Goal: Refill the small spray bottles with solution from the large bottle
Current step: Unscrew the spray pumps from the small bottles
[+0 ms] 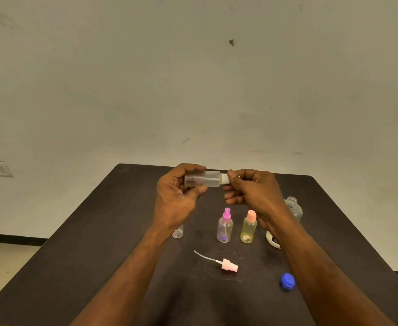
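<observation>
Both bare arms reach forward, and the two hands meet close together, held up in the air. The left hand (178, 192) has its fingers on top and its thumb below, curled round what it holds. The right hand (252, 189) pinches with thumb and fingertips, just beside the left hand's grip.

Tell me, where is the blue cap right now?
The blue cap lies on the dark table, near right, beside the right forearm, right of the loose pink sprayer.

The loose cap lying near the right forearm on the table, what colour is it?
Blue, seen in the head view.
</observation>
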